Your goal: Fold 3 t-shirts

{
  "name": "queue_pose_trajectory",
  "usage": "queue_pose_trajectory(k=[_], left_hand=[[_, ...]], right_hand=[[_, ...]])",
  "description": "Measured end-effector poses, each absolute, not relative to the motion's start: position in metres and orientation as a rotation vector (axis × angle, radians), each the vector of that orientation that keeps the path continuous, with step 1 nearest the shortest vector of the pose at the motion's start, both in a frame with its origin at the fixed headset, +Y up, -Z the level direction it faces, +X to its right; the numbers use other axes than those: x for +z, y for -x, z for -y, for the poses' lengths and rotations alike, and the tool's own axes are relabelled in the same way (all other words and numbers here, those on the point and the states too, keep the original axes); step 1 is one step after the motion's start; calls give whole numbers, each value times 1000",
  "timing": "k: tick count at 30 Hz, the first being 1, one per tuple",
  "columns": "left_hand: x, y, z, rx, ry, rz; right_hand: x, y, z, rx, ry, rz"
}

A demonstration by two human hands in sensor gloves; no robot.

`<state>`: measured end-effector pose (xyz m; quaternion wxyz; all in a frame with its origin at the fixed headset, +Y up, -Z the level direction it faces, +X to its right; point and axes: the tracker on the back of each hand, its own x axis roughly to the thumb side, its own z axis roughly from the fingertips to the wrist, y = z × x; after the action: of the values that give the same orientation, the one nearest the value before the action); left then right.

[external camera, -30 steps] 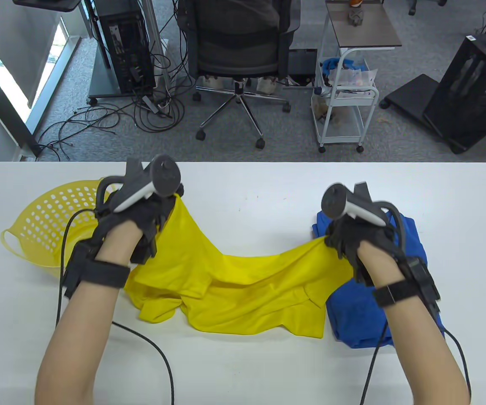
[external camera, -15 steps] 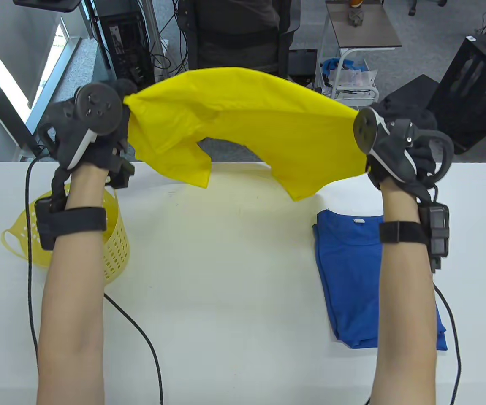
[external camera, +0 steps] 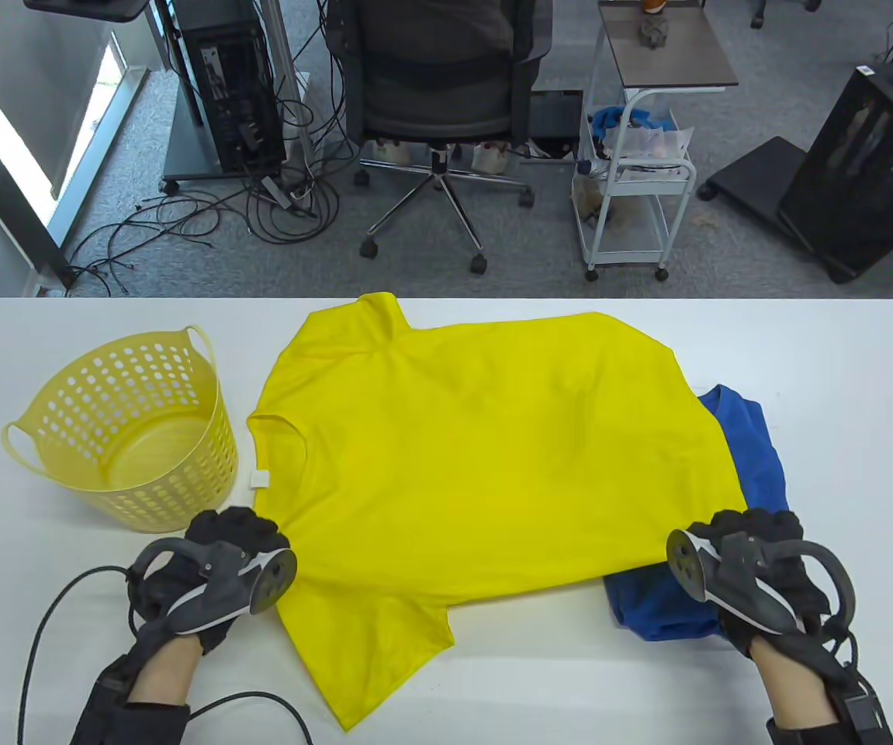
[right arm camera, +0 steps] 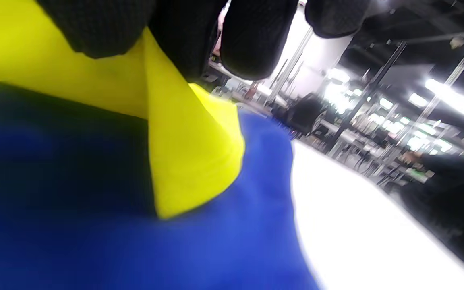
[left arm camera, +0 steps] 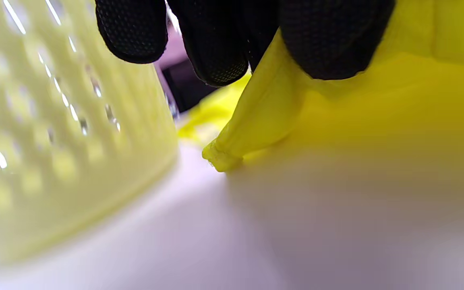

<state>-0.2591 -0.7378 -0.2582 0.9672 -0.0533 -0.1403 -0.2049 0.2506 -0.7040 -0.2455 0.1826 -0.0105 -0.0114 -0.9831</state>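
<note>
A yellow t-shirt (external camera: pixel 477 450) lies spread flat across the middle of the table, neck to the left, one sleeve at the back and one toward me. My left hand (external camera: pixel 233 543) pinches its shoulder edge near the basket; the left wrist view shows a fold of the yellow t-shirt (left arm camera: pixel 256 121) between my fingertips. My right hand (external camera: pixel 749 543) pinches the hem corner at the right, with the yellow t-shirt (right arm camera: pixel 191 161) corner over blue cloth. A folded blue t-shirt (external camera: pixel 756 458) lies partly under the yellow one's right end.
A perforated yellow basket (external camera: pixel 128 423) stands at the table's left, close to my left hand, and fills the left of the left wrist view as the basket (left arm camera: pixel 54 141) wall. Glove cables trail on the table (external camera: pixel 539 683) near me. An office chair (external camera: pixel 438 101) and a cart (external camera: pixel 636 178) stand beyond the far edge.
Both hands swung the yellow t-shirt up into the air, then brought it down toward me. It now lies spread flat, covering part of the blue t-shirt.
</note>
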Motion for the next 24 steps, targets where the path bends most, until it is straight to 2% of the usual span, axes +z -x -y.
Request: queue_pose_trajectory(k=[2,3,5,7,8,10,11,12,19,24], left_hand=[[-256,260,748,-469,207,262],[-255,261,746,-478,197,253],[-257,264,737,-406,71,243],[-260,264,736,-316,33,221],[-261,265,740,-257,44,199],[-266,265,748,-138,158,194],[-268,266,755,-83,300,172],[-268,268,760,-79,344,138],[-268,282,764,-154,313,74],[-271,293,763,-162,335,31]], right_hand=[[-244,-253,714,-2815,50,78],[-243,-254,716,-2824,50,89],[-244,-255,721,-2849,47,88],[-243,-254,724,-2868,51,86],[-243,-254,725,-2876,63,91],[-243,-252,727,-2863,73,117],[-241,-251,727,-2837,79,105],[-241,-251,728,-2825,86,109],[-233,-250,724,-2837,141,122],[-219,-242,721,-2830,286,208]])
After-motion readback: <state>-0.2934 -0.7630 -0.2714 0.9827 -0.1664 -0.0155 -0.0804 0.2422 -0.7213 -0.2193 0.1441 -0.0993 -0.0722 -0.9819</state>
